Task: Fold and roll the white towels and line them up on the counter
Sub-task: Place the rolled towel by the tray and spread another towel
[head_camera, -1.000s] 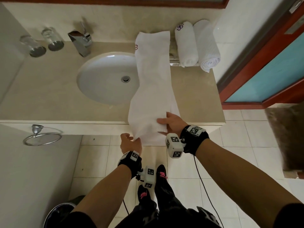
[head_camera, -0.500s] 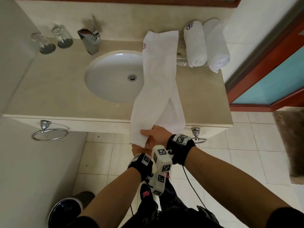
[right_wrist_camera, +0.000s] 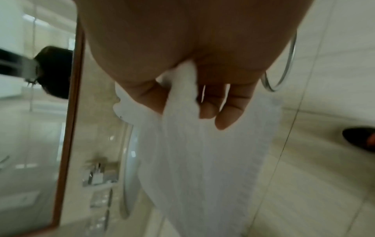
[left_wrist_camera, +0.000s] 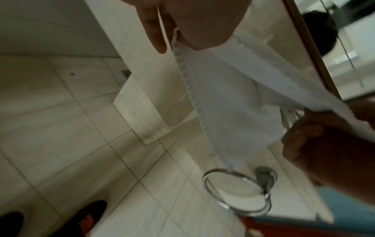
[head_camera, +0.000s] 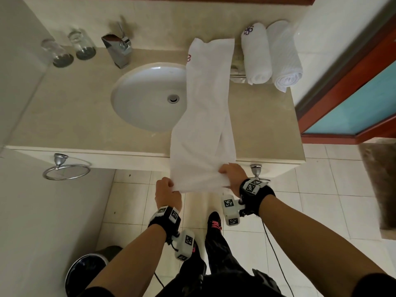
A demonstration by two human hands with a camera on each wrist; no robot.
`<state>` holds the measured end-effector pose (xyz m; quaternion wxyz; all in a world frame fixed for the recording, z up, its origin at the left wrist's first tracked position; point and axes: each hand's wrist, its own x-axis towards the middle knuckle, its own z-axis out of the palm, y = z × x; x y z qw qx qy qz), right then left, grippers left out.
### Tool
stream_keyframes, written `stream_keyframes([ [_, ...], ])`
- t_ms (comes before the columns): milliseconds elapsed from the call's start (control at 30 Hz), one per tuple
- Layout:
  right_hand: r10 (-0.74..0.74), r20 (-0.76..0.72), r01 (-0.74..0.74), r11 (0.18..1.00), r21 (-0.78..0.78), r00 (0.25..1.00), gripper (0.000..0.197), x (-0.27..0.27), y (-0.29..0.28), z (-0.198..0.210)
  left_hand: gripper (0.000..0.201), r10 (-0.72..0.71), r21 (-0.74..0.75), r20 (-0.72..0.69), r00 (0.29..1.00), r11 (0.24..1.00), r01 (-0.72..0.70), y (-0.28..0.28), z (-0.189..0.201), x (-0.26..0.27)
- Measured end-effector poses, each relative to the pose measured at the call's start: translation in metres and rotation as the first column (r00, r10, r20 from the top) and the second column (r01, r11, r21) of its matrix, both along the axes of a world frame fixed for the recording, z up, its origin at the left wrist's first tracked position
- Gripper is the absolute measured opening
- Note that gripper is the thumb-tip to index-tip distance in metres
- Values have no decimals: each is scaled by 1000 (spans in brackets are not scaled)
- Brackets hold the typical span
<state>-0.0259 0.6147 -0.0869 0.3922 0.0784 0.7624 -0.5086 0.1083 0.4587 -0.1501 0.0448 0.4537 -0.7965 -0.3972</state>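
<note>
A long white towel folded into a strip lies along the beige counter, partly over the sink, its near end hanging past the front edge. My left hand pinches the near left corner. My right hand grips the near right corner. The towel stretches taut between both hands in the left wrist view. The right wrist view has my fingers curled over the towel. Two rolled white towels lie side by side at the counter's back right.
The oval sink with a chrome tap sits mid-counter. Two glasses stand at the back left. Chrome towel rings hang below the counter front. A bin stands on the tiled floor at lower left.
My hands, close together at the towel's near end half a second ago, have spread apart. The near end is now pulled flat and wide between them.
</note>
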Motion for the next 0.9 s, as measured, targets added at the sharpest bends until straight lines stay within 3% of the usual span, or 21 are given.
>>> stream_keyframes([
  [100,-21,-17,22,999,48,1000,8,7,11,-15,35,-235,-40,47,971,971,237,1,-6,11],
  [233,36,-91,-30,997,73,995,6,18,24,-19,39,-362,-42,164,918,927,373,-2,-17,23],
  [300,21,-163,-11,998,64,986,10,23,31,-24,39,-377,-57,148,914,920,388,-3,-21,27],
  [400,115,-249,-95,991,92,962,27,32,36,-35,35,-326,-11,140,935,944,331,-5,-25,28],
  [533,205,-50,-200,976,88,977,11,37,33,-47,38,-292,55,177,940,956,287,-8,-26,24],
  [600,17,154,-8,998,-56,988,17,29,28,-51,42,-263,105,148,953,963,250,-8,-25,24],
  [667,-147,332,199,971,-130,932,22,16,18,-51,40,-253,149,125,959,961,234,-9,-23,26],
  [833,-292,259,327,939,-105,921,25,-12,-2,-52,25,-334,194,168,927,934,302,-13,-28,44],
  [900,-290,229,329,931,-157,929,9,-10,-2,-49,9,-352,169,173,920,931,325,-15,-34,48],
])
